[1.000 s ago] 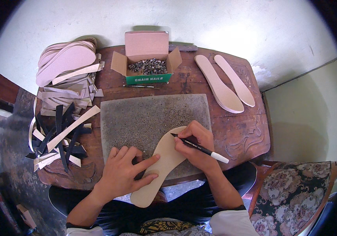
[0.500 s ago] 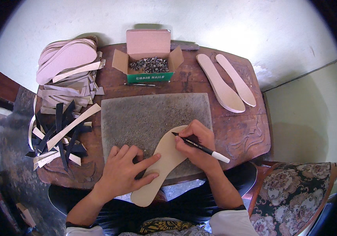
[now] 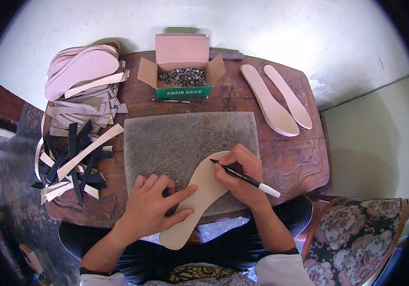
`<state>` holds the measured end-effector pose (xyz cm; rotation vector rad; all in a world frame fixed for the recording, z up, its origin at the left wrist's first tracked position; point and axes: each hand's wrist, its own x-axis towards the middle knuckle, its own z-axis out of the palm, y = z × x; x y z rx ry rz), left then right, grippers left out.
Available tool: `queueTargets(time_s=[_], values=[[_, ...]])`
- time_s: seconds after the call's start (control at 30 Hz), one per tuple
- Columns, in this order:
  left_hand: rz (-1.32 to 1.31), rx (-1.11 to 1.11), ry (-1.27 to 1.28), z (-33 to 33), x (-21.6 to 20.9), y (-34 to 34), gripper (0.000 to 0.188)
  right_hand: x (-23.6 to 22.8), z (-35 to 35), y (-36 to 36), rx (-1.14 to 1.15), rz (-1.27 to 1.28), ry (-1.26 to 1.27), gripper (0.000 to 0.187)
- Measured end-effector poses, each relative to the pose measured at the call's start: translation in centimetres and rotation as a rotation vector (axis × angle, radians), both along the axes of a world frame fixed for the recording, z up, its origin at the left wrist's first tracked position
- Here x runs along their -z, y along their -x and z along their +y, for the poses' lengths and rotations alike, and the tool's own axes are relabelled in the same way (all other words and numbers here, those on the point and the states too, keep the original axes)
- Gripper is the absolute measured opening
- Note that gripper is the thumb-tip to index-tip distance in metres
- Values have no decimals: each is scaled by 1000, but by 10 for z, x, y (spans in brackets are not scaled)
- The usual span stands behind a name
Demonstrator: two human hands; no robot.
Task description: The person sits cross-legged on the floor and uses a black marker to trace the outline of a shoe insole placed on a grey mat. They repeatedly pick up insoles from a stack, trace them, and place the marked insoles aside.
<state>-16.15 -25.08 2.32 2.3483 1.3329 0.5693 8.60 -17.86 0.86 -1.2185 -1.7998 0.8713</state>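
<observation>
A beige shoe insole (image 3: 199, 195) lies slanted, its wide end on a dark grey pitted slab (image 3: 166, 138) and its narrow end jutting over the table's near edge. My right hand (image 3: 240, 178) grips a black marker pen (image 3: 242, 176) with a white end. The pen's dark tip is at the upper part of the insole, close to its left edge. From the left, my left hand (image 3: 154, 205) rests with fingers apart, index fingertip and thumb pressing on the insole's middle. Its other fingers curl loosely over the slab.
Behind the slab an open cardboard box (image 3: 184, 90) holds small metal nails. Stacked insoles (image 3: 83, 71) and offcut strips (image 3: 90, 112) lie far left, with black and cream strips (image 3: 75, 162) nearer. More insoles (image 3: 269, 102) lie at right on the carved wooden table (image 3: 290, 157). A floral chair (image 3: 357, 229) stands lower right.
Almost nothing differs. The whole view has shifted by a trace, while both hands, the marker pen and the insole keep nearly the same places.
</observation>
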Motion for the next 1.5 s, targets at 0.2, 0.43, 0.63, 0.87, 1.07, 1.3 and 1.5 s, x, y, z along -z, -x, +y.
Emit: queueTargets(time_s=[0.2, 0.43, 0.63, 0.87, 1.07, 1.3, 1.5], values=[[-1, 3, 0, 0, -2, 0, 52, 2, 1, -1, -2, 11, -25, 18], [-7, 2, 1, 0, -1, 0, 53, -4, 0, 2, 8, 17, -21, 17], [-1, 4, 10, 0, -1, 0, 53, 0, 1, 1, 8, 20, -20, 17], [5, 0, 5, 1, -1, 0, 52, 1, 0, -2, 74, 101, 59, 17], [-1, -1, -5, 0, -1, 0, 52, 6, 5, -11, 82, 41, -24, 17], [-3, -1, -8, 1, -1, 0, 53, 2, 4, -8, 49, -2, -23, 17], [-2, -2, -5, 0, 0, 0, 54, 3, 5, -8, 41, -12, -36, 16]])
